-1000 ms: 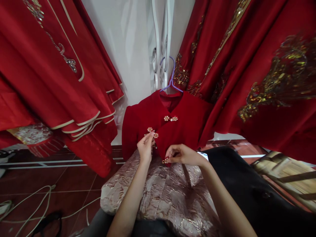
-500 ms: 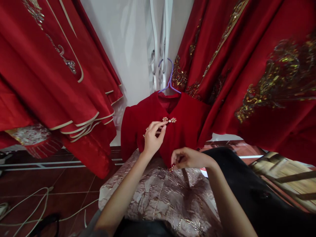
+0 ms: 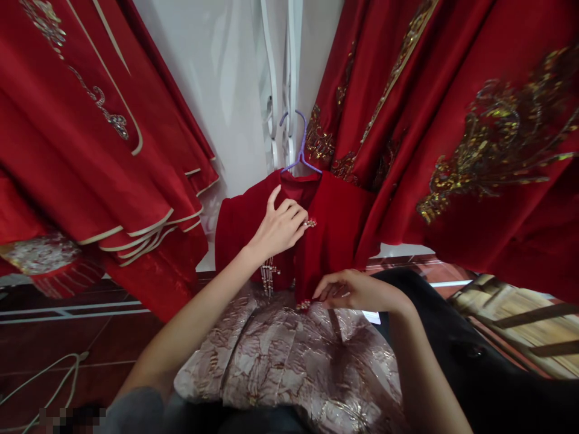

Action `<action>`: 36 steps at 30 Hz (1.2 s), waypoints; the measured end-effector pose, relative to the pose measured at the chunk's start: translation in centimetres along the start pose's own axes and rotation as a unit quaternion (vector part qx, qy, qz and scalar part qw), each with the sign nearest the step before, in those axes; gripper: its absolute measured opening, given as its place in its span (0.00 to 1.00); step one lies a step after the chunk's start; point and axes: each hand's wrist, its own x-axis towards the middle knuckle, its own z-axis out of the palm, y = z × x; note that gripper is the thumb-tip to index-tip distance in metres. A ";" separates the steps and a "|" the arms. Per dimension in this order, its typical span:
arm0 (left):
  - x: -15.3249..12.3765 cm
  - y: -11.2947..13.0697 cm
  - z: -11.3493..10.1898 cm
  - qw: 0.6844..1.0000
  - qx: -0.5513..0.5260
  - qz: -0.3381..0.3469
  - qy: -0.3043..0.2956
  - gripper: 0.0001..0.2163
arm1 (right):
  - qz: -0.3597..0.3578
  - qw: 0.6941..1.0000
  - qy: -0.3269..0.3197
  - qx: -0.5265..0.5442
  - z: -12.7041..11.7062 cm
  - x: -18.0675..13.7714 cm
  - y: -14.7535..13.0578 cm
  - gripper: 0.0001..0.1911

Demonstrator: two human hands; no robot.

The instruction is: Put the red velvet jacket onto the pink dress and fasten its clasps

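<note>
A small red velvet jacket (image 3: pixel 337 223) hangs on a purple hanger (image 3: pixel 299 147) against a white wall. My left hand (image 3: pixel 280 226) lies on its chest near the collar, index finger stretched up, the other fingers curled over the pearl-and-gold clasp (image 3: pixel 310 223). A beaded tassel (image 3: pixel 268 275) dangles below that hand. My right hand (image 3: pixel 350 289) pinches the jacket's lower front edge, where a small gold clasp (image 3: pixel 303 305) shows at its fingertips.
Large red embroidered gowns hang at the left (image 3: pixel 90 163) and right (image 3: pixel 452 132). A pinkish brocade skirt (image 3: pixel 289 361) spreads below the jacket. Black cloth (image 3: pixel 474 355) lies at the right, white cords (image 3: pixel 54 374) on the red tiled floor, wooden slats (image 3: pixel 525 319) far right.
My left hand rose from the middle clasp to the top clasp by the collar. The right hand stayed at the hem. The view shifted slightly left and down.
</note>
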 end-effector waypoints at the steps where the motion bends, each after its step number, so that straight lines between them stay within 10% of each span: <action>1: 0.1 -0.2 0.0 1.000 0.003 0.015 0.000 0.09 | -0.006 1.000 0.004 -0.008 0.1 -0.1 -0.3 0.12; 8: 0.0 -1.0 0.8 0.998 0.033 0.034 0.028 0.12 | -0.025 0.999 0.047 -0.007 1.9 1.0 -1.3 0.10; 12: -0.3 -0.9 0.6 0.995 0.048 -0.077 0.049 0.10 | -0.039 0.975 0.208 0.062 1.3 3.1 -2.6 0.11; 16: -0.8 -0.2 0.2 0.971 0.090 -0.214 0.050 0.19 | -0.123 0.901 0.401 0.113 0.1 6.6 -5.0 0.26; 21: -2.6 -1.2 -0.8 0.944 0.085 -0.312 0.063 0.20 | -0.045 0.898 0.436 -0.035 -0.7 8.2 -6.5 0.49; 29: -3.7 -7.5 -6.0 0.929 0.089 -0.343 0.112 0.10 | 0.097 0.827 0.513 -0.210 -8.5 5.3 -5.7 0.54; 36: -1.5 -10.1 -6.5 0.945 0.038 -0.313 0.084 0.10 | 0.079 0.786 0.533 -0.304 -14.2 7.3 -4.8 0.61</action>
